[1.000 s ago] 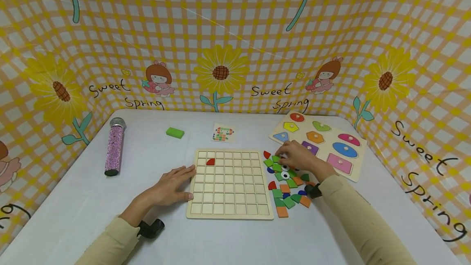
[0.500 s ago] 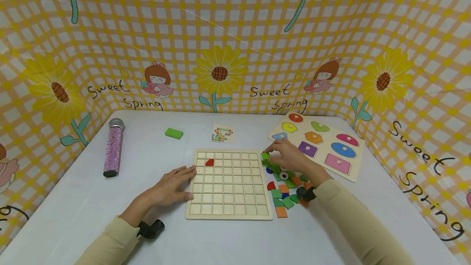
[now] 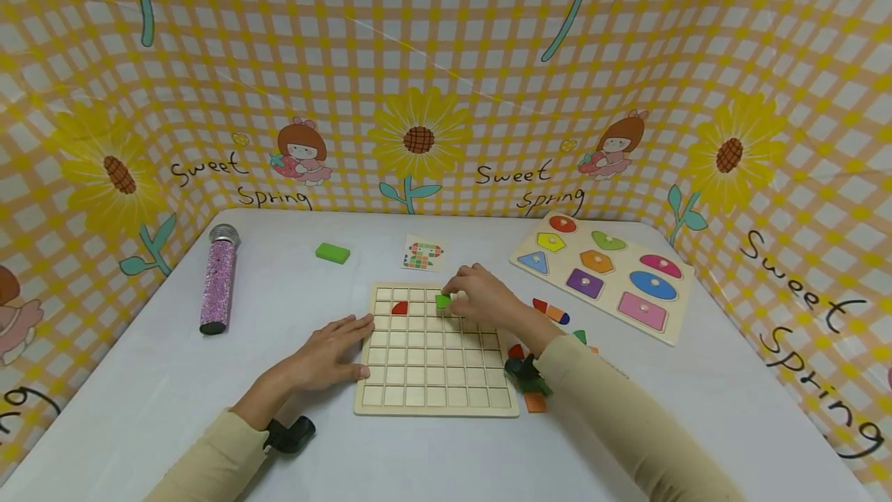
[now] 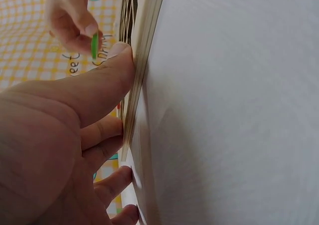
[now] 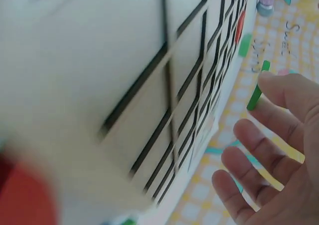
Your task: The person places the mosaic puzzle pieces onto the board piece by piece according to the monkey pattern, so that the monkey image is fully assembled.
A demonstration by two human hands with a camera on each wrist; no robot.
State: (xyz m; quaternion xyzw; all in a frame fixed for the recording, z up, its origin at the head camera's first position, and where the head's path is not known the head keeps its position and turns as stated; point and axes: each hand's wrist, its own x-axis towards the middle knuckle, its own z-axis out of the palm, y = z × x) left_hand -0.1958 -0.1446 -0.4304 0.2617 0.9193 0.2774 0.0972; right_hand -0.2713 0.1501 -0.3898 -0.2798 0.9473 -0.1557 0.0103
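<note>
A wooden grid board (image 3: 435,359) lies in the middle of the table, with a red quarter-circle tile (image 3: 400,307) in one of its upper left cells. My right hand (image 3: 482,297) is over the board's upper part and pinches a green square tile (image 3: 442,301) between thumb and index finger; the right wrist view shows this green tile (image 5: 257,90) edge-on, above the board's surface. At the board's left side, my left hand (image 3: 324,352) rests with fingers spread. Its thumb (image 4: 112,80) touches the board's edge in the left wrist view.
Loose coloured tiles (image 3: 535,402) lie right of the board, partly hidden by the right forearm. Behind are a pattern card (image 3: 422,252) and a green block (image 3: 332,253). A glittery microphone (image 3: 219,281) lies at the left, a knobbed shape puzzle (image 3: 613,269) at the back right.
My right hand has moved left from the tile pile to over the board, carrying a green square tile. The left hand has stayed at the board's left edge.
</note>
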